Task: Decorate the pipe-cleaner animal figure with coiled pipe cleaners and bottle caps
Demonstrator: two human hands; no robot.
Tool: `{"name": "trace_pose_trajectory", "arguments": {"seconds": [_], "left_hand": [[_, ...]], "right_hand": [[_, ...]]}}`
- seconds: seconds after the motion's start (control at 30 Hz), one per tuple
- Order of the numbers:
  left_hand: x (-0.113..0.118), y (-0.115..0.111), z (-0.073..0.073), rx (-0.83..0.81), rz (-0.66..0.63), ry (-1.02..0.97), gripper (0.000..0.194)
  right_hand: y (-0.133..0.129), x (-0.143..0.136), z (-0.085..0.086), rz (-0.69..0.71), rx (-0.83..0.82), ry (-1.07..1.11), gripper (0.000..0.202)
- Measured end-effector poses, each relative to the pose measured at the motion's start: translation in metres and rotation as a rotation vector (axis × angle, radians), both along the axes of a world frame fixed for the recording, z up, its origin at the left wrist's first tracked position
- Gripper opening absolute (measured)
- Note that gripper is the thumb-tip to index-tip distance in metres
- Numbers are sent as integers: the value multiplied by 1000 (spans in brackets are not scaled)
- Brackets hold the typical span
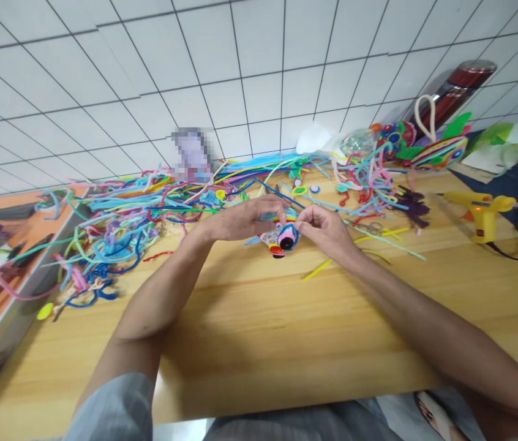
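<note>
In the head view, a small craft figure (267, 237) made of clear and coloured parts is between my hands, just above the table. A round pink-and-black eye (287, 239) faces me, with blue pipe cleaner (296, 231) curved around its edge. Below it shows a second, red-and-yellow eye (277, 250). From the left, my left hand (252, 217) reaches over the figure with its fingers bent down onto it. Thumb and forefinger of my right hand (321, 225) pinch together at the blue pipe cleaner beside the eye. The far side of the figure is hidden by my fingers.
Loose pipe cleaners (135, 202) lie heaped along the wall and to the left. A yellow glue gun (484, 214) stands at the right, its cord trailing. Behind are a finished-looking colourful craft fish (440, 153) and a red flask (456, 92). Yellow pipe cleaner (318, 269) lies near my right wrist.
</note>
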State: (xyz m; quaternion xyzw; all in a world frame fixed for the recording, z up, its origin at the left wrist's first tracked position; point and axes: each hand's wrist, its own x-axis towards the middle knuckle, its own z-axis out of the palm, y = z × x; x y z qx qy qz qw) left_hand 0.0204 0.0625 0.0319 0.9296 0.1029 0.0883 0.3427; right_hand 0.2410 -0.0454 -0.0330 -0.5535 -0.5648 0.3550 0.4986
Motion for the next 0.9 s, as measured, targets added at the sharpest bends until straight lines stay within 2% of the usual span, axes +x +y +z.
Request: {"name": "trace_pose_trajectory", "arguments": {"seconds": [0.53,0.9], "left_hand": [[0,2,-3,-2,-5,-31,16],[-3,5,-3,-74,19,-40,18]], "right_hand": [[3,2,0,23,-13,35,18],[5,2,2,38,-61,67,21]]}}
